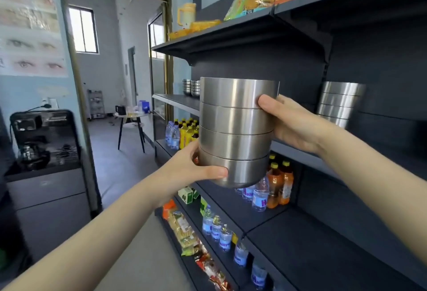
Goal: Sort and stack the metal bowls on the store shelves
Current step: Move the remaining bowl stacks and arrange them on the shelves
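A stack of several brushed metal bowls (235,129) hangs in the air in front of the dark shelf unit, held between both hands. My left hand (196,168) grips the bottom bowl from the left, thumb across its front. My right hand (288,122) grips the upper bowls from the right, thumb on the second bowl. A second stack of the same bowls (339,103) stands on the middle shelf (298,152) to the right. Smaller metal bowls (191,87) sit in stacks at that shelf's far left end.
Bottled drinks (275,186) and water bottles fill the shelves below. Snack packets (249,2) and a yellow jug (186,13) line the top shelf. A doorway on the left opens to a room with a small table (131,117). A black cabinet (46,175) stands at left.
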Demonstrator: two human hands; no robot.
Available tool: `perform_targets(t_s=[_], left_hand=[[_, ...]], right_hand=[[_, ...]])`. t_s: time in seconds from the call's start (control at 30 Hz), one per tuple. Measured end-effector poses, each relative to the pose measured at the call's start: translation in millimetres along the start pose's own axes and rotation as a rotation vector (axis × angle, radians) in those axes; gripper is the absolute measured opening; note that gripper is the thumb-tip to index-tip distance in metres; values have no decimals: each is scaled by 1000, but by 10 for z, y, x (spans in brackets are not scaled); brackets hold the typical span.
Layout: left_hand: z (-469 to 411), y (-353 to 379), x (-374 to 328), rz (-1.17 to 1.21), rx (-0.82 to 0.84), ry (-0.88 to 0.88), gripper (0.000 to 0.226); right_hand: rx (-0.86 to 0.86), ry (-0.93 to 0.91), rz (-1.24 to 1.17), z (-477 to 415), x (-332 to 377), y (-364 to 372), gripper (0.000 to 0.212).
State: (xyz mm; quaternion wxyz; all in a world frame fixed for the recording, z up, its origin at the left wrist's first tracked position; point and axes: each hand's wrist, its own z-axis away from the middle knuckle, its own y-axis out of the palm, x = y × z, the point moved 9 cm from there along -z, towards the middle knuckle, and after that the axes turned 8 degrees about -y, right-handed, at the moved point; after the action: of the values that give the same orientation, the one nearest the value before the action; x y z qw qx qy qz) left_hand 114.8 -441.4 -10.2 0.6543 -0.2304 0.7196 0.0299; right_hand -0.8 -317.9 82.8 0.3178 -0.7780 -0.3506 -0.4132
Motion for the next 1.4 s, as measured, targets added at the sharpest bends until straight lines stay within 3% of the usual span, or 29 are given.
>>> perform_targets(t_s=[0.23, 0.57, 0.73, 0.87, 0.93, 1.1, 1.13, 1.23, 1.4], left_hand=[[-1034, -432, 207, -20, 11, 22, 81], [-2285, -983, 418, 5, 40, 42, 76], [-3009, -1189, 502, 78, 120, 78, 78], [-3662, -1328, 613, 105, 222, 94, 73], [-3990, -1394, 660, 110, 290, 102, 68], [-4739, -1538, 742, 85, 435, 132, 79], [-4865, -1559, 762, 78, 457, 135, 77], [-5193, -1580, 819, 29, 521, 151, 77], [-5646, -1494, 913, 9, 627, 125, 57]], right_hand=[[-13, -24, 10, -991, -496, -238, 125], [-23, -41, 26, -2214, -999, -438, 116], [-90, -30, 91, -2743, -1142, -580, 79], [-177, -7, 160, -3137, -1348, -745, 104], [-215, -14, 165, -3331, -1456, -818, 104], [-332, -3, 202, -3746, -1723, -965, 60], [-353, -2, 213, -3816, -1765, -990, 61], [-419, -7, 243, -3959, -1902, -1086, 92], [-519, 37, 253, -4097, -2174, -1320, 102]])
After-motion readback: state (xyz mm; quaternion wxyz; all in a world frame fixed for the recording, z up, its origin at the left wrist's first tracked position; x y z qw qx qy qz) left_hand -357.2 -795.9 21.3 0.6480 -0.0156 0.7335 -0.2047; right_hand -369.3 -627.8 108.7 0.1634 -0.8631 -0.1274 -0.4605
